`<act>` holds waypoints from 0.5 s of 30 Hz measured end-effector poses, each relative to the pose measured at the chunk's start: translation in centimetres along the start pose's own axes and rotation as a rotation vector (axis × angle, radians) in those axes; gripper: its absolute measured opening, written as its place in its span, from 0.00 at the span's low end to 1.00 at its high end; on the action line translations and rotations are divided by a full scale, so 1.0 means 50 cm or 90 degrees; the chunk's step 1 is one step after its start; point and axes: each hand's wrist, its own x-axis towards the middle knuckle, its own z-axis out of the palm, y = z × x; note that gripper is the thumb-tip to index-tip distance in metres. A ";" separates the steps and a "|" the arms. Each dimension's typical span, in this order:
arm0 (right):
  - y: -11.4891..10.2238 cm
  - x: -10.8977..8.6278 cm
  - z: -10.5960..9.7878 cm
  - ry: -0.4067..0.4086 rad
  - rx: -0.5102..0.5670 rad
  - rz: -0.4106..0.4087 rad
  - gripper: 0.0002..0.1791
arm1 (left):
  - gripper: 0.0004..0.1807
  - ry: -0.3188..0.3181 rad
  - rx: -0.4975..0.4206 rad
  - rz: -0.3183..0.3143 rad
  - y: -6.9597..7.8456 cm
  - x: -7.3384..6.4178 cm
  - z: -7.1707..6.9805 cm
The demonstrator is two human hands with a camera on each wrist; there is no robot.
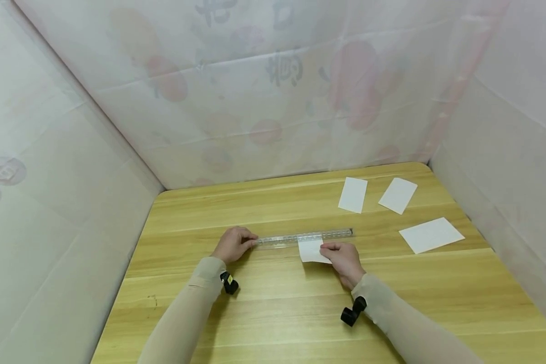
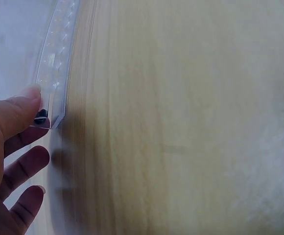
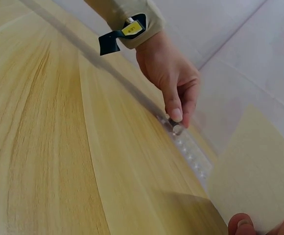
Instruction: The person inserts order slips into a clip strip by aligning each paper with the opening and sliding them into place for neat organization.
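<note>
1. pinched between thumb and forefinger, the left end of a clear plastic strip (image 1: 275,240) is in the left hand (image 1: 233,245); two more fingers stand apart below the grip.
2. the right hand (image 1: 344,260) clamps thumb and fingers on the right edge of a white paper card (image 1: 310,250).
3. the strip lies sideways across the wood-grain table (image 1: 264,323), the card's far edge meeting it right of its middle; tucked in or just beneath, i cannot tell.
4. a yellow label (image 3: 132,28) sits on the left wrist's black camera mount (image 1: 229,283), its print too small to read.
5. faint grey chinese-style characters (image 1: 284,67), not clear enough to read, mark the back cloth (image 1: 264,101).
6. both forearms, in beige sleeves (image 1: 177,313), reach forward and angle inward.
7. three more white cards (image 1: 352,195) lie apart from one another at the table's far right.
</note>
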 end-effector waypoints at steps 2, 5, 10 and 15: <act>0.001 0.001 -0.001 0.002 -0.002 0.002 0.14 | 0.07 0.001 -0.001 0.002 0.000 -0.001 -0.001; 0.003 0.003 -0.003 0.002 -0.005 0.006 0.14 | 0.07 0.000 0.002 0.000 -0.002 0.000 0.000; 0.006 0.006 -0.006 0.002 -0.001 0.007 0.14 | 0.07 0.005 -0.003 -0.002 -0.006 -0.002 0.002; 0.007 0.005 -0.010 0.004 0.002 0.005 0.14 | 0.07 0.005 -0.006 -0.008 -0.005 -0.001 0.005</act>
